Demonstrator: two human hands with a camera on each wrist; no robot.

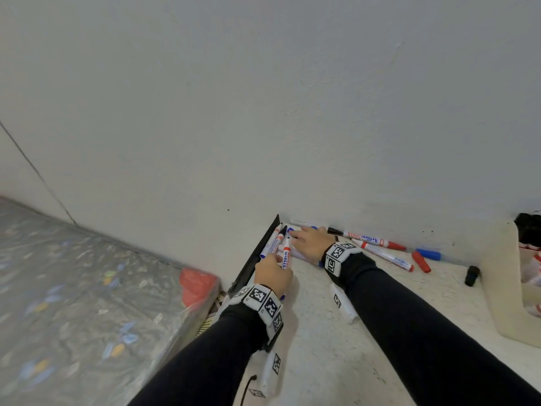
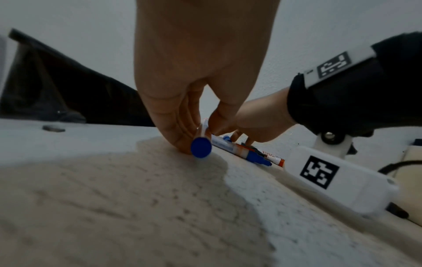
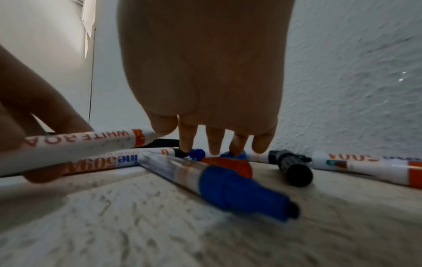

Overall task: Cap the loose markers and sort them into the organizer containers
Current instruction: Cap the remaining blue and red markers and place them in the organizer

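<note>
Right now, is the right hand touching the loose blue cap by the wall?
Touching. In the right wrist view, a fingertip of the right hand rests on top of the blue cap.

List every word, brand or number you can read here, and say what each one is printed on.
"WHITEBOA": part of a word on the marker that the left hand holds; the rest is covered.
"Artline 500A": upside down on the marker by the wall.
"509A": upside down on the marker lying under the held one.
Square black-and-white codes on the wrist bands: patterns, no words.
Small print on the blue-tipped marker: too blurred to read.
</note>
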